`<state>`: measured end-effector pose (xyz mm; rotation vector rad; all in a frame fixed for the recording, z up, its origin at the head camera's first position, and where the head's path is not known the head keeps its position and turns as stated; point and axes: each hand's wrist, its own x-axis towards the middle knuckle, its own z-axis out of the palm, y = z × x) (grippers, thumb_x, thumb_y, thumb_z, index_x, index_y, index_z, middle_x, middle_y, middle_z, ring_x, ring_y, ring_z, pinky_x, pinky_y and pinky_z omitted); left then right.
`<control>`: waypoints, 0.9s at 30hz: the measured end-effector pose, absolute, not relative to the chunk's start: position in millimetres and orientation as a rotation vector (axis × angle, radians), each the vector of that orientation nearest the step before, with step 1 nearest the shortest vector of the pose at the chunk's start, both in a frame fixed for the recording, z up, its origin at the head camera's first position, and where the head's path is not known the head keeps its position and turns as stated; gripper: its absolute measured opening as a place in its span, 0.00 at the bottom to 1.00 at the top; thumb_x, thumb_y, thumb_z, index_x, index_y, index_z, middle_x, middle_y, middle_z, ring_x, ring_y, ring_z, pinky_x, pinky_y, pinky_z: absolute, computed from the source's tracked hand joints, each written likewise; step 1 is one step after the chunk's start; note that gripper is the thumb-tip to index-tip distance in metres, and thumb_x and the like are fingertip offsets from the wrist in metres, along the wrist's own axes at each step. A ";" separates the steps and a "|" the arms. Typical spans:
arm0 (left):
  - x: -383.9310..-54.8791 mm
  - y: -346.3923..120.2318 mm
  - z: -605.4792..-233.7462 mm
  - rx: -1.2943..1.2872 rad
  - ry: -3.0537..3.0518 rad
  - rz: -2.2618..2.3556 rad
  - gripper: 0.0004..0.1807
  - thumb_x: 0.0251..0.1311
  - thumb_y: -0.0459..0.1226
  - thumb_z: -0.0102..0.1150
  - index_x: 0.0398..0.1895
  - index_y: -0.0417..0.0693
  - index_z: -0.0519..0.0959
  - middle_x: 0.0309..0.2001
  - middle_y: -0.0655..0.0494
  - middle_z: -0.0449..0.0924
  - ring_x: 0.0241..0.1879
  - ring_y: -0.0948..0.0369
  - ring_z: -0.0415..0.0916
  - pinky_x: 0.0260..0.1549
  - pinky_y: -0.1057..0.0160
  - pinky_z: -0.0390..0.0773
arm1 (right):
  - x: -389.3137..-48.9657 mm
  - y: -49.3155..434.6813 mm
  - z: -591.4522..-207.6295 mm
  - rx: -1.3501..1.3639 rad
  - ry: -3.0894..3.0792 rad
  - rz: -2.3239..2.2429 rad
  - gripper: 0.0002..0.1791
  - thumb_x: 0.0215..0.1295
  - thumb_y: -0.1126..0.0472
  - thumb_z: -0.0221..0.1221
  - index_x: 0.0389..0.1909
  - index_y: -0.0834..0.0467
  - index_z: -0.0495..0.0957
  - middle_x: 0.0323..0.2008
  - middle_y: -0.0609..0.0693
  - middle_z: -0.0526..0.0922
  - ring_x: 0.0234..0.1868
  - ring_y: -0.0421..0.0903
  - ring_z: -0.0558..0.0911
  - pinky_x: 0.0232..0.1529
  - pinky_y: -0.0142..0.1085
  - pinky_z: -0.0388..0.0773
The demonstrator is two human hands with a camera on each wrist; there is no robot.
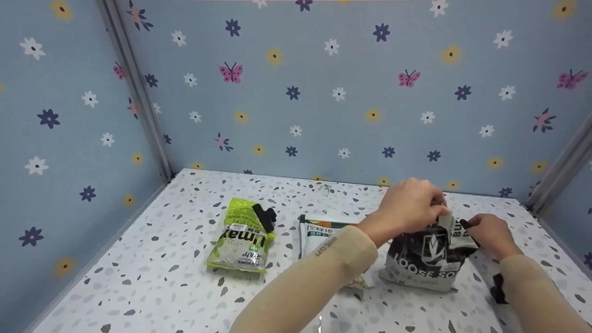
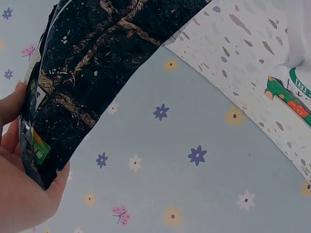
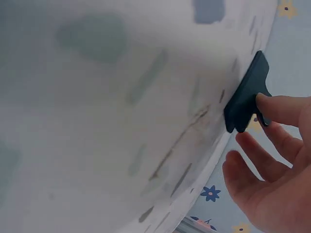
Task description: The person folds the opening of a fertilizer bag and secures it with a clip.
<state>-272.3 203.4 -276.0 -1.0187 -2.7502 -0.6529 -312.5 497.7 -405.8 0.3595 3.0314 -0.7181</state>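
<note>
A black and grey bag [image 1: 416, 259] lettered "LOOSE SO…" stands on the table at the right. My left hand [image 1: 409, 206] grips its folded top from above. In the left wrist view, fingers and thumb hold the edge of the bag [image 2: 92, 73], whose dark side has brown streaks. Just right of the bag's top, my right hand [image 1: 492, 233] pinches a black clip [image 3: 248, 92] between thumb and fingers. That clip is beside the bag's upper corner in the head view; whether they touch I cannot tell.
A green snack-like bag [image 1: 240, 240] with a black clip [image 1: 265, 217] on its corner lies at the left. Partly behind my left arm is a white packet [image 1: 314, 231]. Another black clip [image 1: 498, 289] sits by my right forearm. Patterned walls [image 1: 323, 115] enclose the speckled table [image 1: 175, 286].
</note>
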 end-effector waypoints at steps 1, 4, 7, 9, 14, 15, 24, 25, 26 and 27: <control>-272.6 203.5 -276.7 -1.022 -2.744 -0.645 0.07 0.63 0.55 0.63 0.40 0.74 0.86 0.38 0.79 0.82 0.38 0.74 0.76 0.37 0.72 0.74 | -311.7 497.8 -405.7 0.366 3.029 -0.749 0.19 0.64 0.63 0.58 0.50 0.74 0.75 0.44 0.69 0.79 0.40 0.60 0.78 0.36 0.49 0.77; -272.9 204.5 -278.3 -1.026 -2.733 -0.629 0.08 0.63 0.56 0.63 0.40 0.75 0.87 0.38 0.78 0.82 0.38 0.73 0.77 0.37 0.72 0.74 | -308.1 498.6 -405.7 0.373 3.017 -0.829 0.22 0.63 0.63 0.60 0.53 0.74 0.73 0.47 0.71 0.79 0.41 0.60 0.79 0.35 0.46 0.77; -273.1 205.4 -279.0 -1.030 -2.727 -0.620 0.08 0.63 0.57 0.62 0.40 0.75 0.87 0.38 0.78 0.83 0.38 0.73 0.77 0.36 0.71 0.74 | -304.7 499.8 -406.8 0.374 3.010 -0.897 0.26 0.65 0.62 0.60 0.58 0.74 0.69 0.53 0.73 0.76 0.47 0.64 0.79 0.39 0.47 0.79; -273.4 205.1 -279.0 -1.030 -2.727 -0.626 0.08 0.63 0.57 0.62 0.41 0.75 0.87 0.38 0.78 0.83 0.39 0.73 0.77 0.36 0.71 0.74 | -303.6 499.6 -408.1 0.375 3.012 -0.918 0.28 0.67 0.60 0.60 0.60 0.74 0.68 0.55 0.74 0.75 0.49 0.65 0.78 0.41 0.49 0.79; -274.7 202.1 -278.1 -1.017 -2.722 -0.628 0.08 0.63 0.56 0.63 0.41 0.73 0.87 0.38 0.76 0.83 0.39 0.71 0.78 0.36 0.70 0.74 | -304.2 495.4 -410.6 0.326 3.069 -0.893 0.30 0.71 0.52 0.58 0.60 0.74 0.70 0.54 0.74 0.75 0.52 0.67 0.77 0.45 0.54 0.78; -274.7 201.9 -277.6 -1.015 -2.725 -0.633 0.08 0.63 0.56 0.63 0.41 0.73 0.87 0.38 0.76 0.83 0.39 0.71 0.77 0.36 0.70 0.74 | -304.1 494.7 -410.8 0.317 3.071 -0.891 0.30 0.72 0.52 0.57 0.61 0.75 0.69 0.55 0.74 0.74 0.52 0.68 0.76 0.46 0.54 0.77; -273.4 203.3 -275.6 -1.021 -2.762 -0.641 0.08 0.63 0.56 0.63 0.41 0.74 0.87 0.37 0.77 0.83 0.38 0.73 0.76 0.36 0.71 0.73 | -287.6 484.2 -390.7 0.246 2.876 -1.267 0.38 0.74 0.44 0.54 0.69 0.70 0.64 0.64 0.70 0.69 0.60 0.63 0.74 0.59 0.55 0.72; -273.5 203.2 -275.5 -1.021 -2.763 -0.639 0.08 0.63 0.56 0.63 0.41 0.74 0.87 0.37 0.78 0.83 0.38 0.73 0.77 0.36 0.71 0.73 | -283.8 481.9 -385.8 0.227 2.851 -1.329 0.39 0.73 0.43 0.55 0.70 0.70 0.63 0.62 0.68 0.71 0.59 0.59 0.76 0.60 0.53 0.72; -273.6 203.0 -275.2 -1.019 -2.764 -0.642 0.08 0.63 0.56 0.63 0.41 0.74 0.87 0.37 0.78 0.83 0.38 0.73 0.77 0.36 0.71 0.73 | -280.1 479.4 -380.8 0.205 2.823 -1.401 0.39 0.72 0.43 0.56 0.70 0.69 0.63 0.60 0.64 0.74 0.57 0.54 0.78 0.59 0.49 0.74; -273.9 202.6 -274.7 -1.015 -2.765 -0.643 0.08 0.63 0.56 0.63 0.41 0.74 0.87 0.37 0.77 0.83 0.37 0.73 0.76 0.36 0.71 0.73 | -275.9 477.1 -375.5 0.175 2.800 -1.470 0.38 0.72 0.44 0.57 0.69 0.68 0.65 0.58 0.58 0.76 0.55 0.48 0.79 0.58 0.44 0.75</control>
